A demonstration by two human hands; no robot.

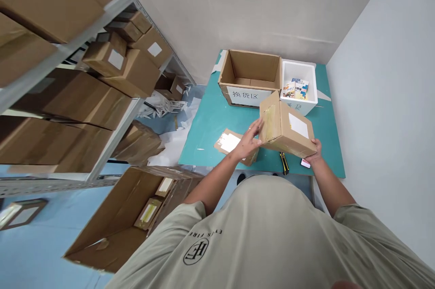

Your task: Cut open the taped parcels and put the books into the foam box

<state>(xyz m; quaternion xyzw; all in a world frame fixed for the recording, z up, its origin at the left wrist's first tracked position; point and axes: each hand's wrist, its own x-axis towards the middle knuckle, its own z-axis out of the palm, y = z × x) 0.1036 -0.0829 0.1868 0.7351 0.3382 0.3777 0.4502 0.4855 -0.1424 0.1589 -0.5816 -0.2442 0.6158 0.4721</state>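
A taped cardboard box [295,137] with a white label on one face is held tilted above the front of the green table [204,121]. My left hand [249,139] presses against its taped left end. At the right end, my right hand [316,151] grips a lower corner, the fingers partly hidden beneath. Under my left hand lies a flat piece of cardboard [226,140] with a white label. A yellow and black utility knife [284,163] rests by the front edge, and a small white and pink item [305,163] sits near my right hand.
An open cardboard carton [253,96] with a handwritten sign stands at the table's back, beside a white foam box [311,108] holding printed booklets [296,89]. Shelves of boxes [136,67] line the left. A large open carton [112,221] on the floor holds small boxes. A wall borders the right.
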